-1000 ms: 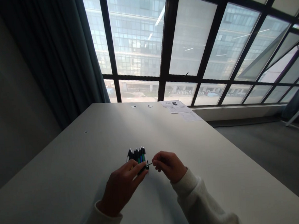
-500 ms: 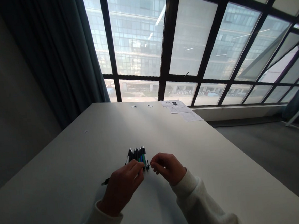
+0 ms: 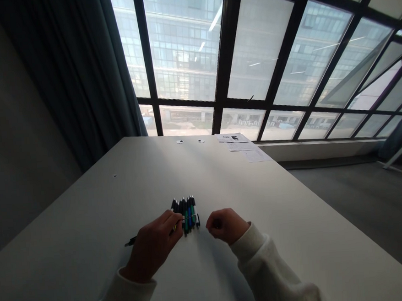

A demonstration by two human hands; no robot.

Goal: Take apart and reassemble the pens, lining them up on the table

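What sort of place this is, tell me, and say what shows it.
Most likely an office or workroom. A large white table bears pens and sheets of paper, and tall windows in dark frames look out on a big building opposite.

Left hand (image 3: 153,245) angled inward, pinching; right hand (image 3: 227,225) curled inward, hands apart.
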